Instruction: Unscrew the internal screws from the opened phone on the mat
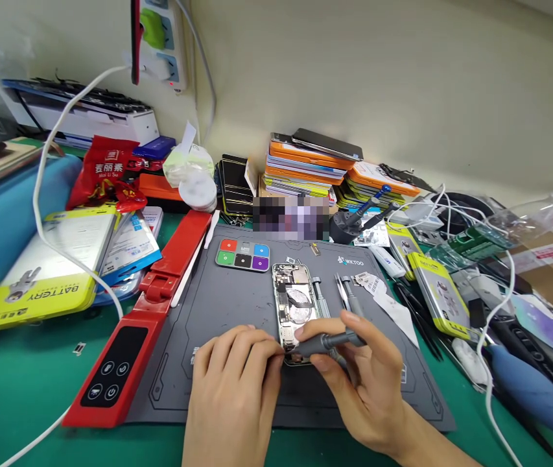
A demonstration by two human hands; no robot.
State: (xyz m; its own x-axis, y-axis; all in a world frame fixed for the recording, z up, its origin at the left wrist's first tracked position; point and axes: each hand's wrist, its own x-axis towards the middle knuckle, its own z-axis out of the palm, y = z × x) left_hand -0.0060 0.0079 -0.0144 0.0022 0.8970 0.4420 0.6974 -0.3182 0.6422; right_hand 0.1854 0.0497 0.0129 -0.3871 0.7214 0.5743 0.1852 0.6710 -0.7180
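Lying crosswise, screwdriver (329, 341) tip pts left at phone (295, 299) btm.

Phone repair workbench.
Opened phone (294, 305) on grey mat (227, 305) at centre; stacked boxes (305, 167) at 12 o'clock; battery pack (45, 272) at 9 o'clock.

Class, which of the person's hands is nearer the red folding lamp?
Left. The left hand lies just right of the red folding lamp; the right hand, gripping a screwdriver, sits farther right, beyond the opened phone.
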